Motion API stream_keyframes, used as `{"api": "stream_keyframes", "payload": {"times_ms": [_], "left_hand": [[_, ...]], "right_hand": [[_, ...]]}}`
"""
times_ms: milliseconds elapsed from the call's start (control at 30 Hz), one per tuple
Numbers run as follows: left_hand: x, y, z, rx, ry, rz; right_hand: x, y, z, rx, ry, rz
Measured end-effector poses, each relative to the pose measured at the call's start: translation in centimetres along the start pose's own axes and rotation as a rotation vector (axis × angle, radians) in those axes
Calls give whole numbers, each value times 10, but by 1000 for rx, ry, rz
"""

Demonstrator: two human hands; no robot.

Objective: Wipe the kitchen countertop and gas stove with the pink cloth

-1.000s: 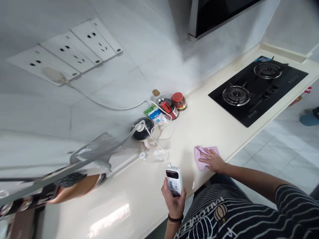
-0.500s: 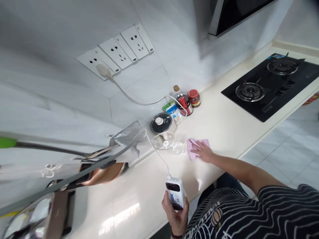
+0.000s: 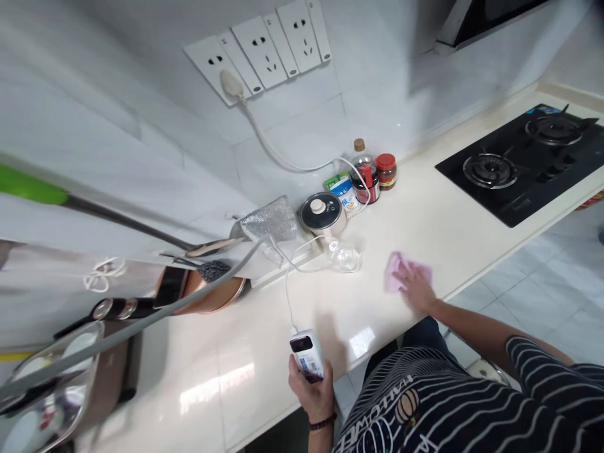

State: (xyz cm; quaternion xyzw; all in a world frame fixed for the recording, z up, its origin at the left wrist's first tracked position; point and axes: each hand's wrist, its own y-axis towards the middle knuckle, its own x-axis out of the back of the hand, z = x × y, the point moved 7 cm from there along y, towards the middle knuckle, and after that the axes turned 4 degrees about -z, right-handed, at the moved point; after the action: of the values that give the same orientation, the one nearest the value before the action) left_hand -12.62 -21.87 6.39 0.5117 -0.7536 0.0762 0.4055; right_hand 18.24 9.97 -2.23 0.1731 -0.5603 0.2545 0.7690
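My left hand [image 3: 314, 390] is closed around a white power bank [image 3: 307, 357] with a dark display window, held low over the front of the counter. A white cable [image 3: 289, 296] is plugged into its top end. Further right, my right hand [image 3: 416, 288] lies palm down with its fingers spread over a pink cloth [image 3: 395, 269], pressing it to the pale countertop [image 3: 401, 226]. Cloth shows beyond the fingertips and on both sides of the hand; motion blurs it slightly. Left of the cloth stands a clear glass container [image 3: 348, 259], apart from both hands.
Against the wall are a small electric pot [image 3: 330, 220] with a dark lid, a sauce bottle [image 3: 369, 185], a red-lidded jar [image 3: 387, 173] and packets [image 3: 345, 194]. The gas hob [image 3: 523, 170] is right. Pans [image 3: 214, 296] and a dish-filled container [image 3: 106, 384] stand left; a grey cable [image 3: 189, 301] crosses there.
My right hand and the pink cloth have slid right along the counter, away from the glass container. My left hand has shifted slightly left with the power bank. The view has turned a little.
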Motion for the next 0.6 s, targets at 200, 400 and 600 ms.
{"api": "stream_keyframes", "payload": {"times_ms": [200,400,600], "left_hand": [[10,-3,2,5,-11,19],[20,-16,7,-22,-28,40],[27,-29,18,50,-74,69]], "right_hand": [[-63,-6,216,557,263,399],[-61,103,243,478,222,351],[-57,171,264,228,180,334]]}}
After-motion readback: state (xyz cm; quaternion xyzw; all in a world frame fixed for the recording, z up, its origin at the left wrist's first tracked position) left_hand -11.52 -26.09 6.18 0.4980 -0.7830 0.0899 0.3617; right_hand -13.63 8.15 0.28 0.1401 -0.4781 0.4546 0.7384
